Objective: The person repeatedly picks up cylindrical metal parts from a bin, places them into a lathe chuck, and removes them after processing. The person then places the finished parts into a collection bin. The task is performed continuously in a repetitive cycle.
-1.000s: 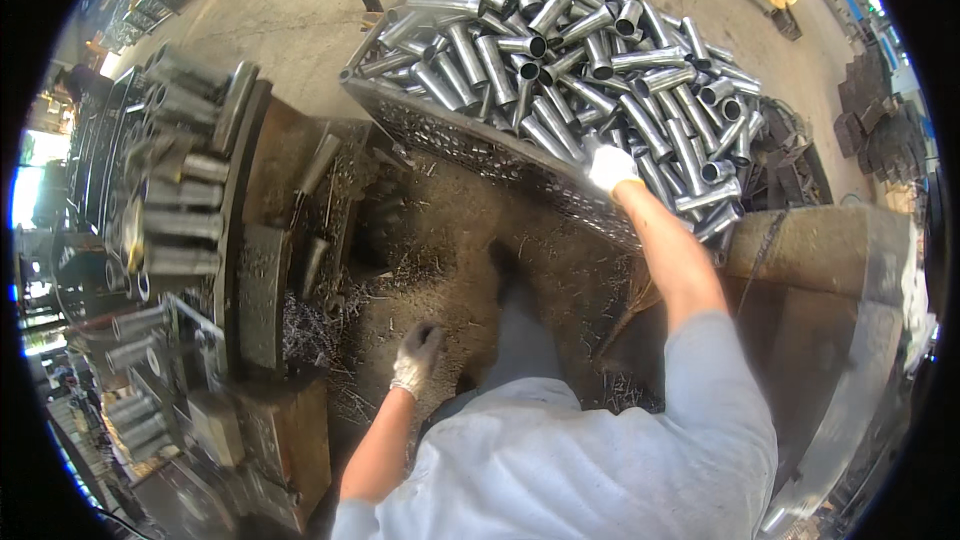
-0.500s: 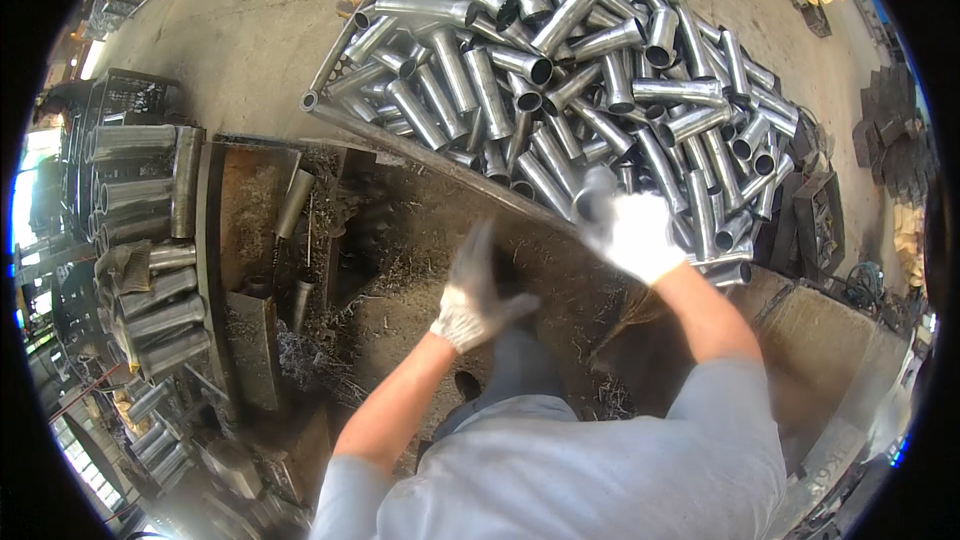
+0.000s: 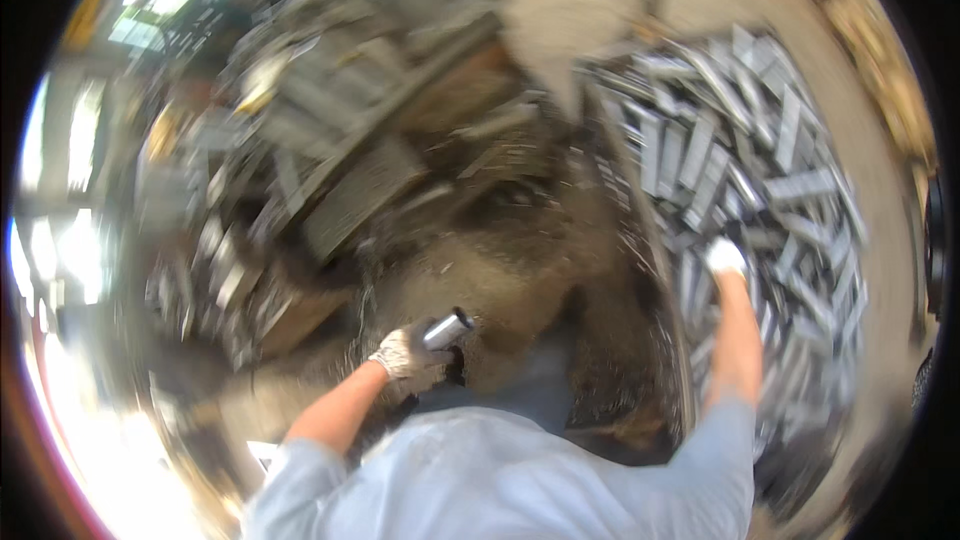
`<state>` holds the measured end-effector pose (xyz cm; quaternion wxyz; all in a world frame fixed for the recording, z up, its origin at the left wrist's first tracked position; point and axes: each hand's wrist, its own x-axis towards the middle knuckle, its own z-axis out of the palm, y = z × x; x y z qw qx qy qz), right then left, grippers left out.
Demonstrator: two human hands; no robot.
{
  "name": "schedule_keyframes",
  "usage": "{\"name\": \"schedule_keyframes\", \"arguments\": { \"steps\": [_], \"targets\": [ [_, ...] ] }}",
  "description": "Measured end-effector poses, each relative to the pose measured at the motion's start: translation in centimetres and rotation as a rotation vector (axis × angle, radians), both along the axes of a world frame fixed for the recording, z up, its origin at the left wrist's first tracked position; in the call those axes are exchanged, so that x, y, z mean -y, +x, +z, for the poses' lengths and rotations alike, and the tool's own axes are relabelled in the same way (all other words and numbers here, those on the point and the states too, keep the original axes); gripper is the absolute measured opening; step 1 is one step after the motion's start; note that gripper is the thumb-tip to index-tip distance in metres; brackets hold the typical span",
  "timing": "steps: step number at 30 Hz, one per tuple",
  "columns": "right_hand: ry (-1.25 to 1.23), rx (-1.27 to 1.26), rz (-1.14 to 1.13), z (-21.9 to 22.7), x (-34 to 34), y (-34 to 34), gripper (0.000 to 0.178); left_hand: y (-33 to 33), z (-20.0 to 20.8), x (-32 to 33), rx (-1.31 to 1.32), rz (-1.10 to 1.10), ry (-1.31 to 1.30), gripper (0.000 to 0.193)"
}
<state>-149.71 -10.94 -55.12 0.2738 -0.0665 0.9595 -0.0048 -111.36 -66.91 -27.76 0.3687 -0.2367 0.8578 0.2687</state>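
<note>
My left hand [image 3: 404, 352], in a dirty knit glove, is wrapped round a short shiny metal tube [image 3: 449, 329]. The tube's dark open end points to the right, in front of my body. Over at the right, my arm reaches out above a large heap of similar metal tubes [image 3: 706, 180] in a bin. My right hand [image 3: 726, 257], in a white glove, is in among or just over them. Blur hides its fingers, and whether it holds anything does not show.
The bin's long near edge [image 3: 655, 250] runs along my right side. At the left is a dark metal bench [image 3: 365, 195] with tubes on it, smeared by motion. Metal shavings litter the dirty floor [image 3: 490, 270] between bench and bin.
My view has swung left, so the bin now lies at my right and the bench more in front. My left hand, seen without a tube earlier, now holds one.
</note>
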Motion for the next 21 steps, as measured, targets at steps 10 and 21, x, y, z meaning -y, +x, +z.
{"name": "schedule_keyframes", "arguments": {
  "steps": [10, 21],
  "targets": [
    [-0.192, -0.593, -0.112, 26.5, 11.2, 15.9, 0.05, 51.5, -1.0, 17.0, -0.201, 1.736, -0.57, 0.067],
    [-0.987, -0.968, 0.59, 53.5, 61.0, 33.2, 0.015, 53.3, 3.7, 38.3, -1.413, 1.595, -0.215, 0.046]
  ]
}}
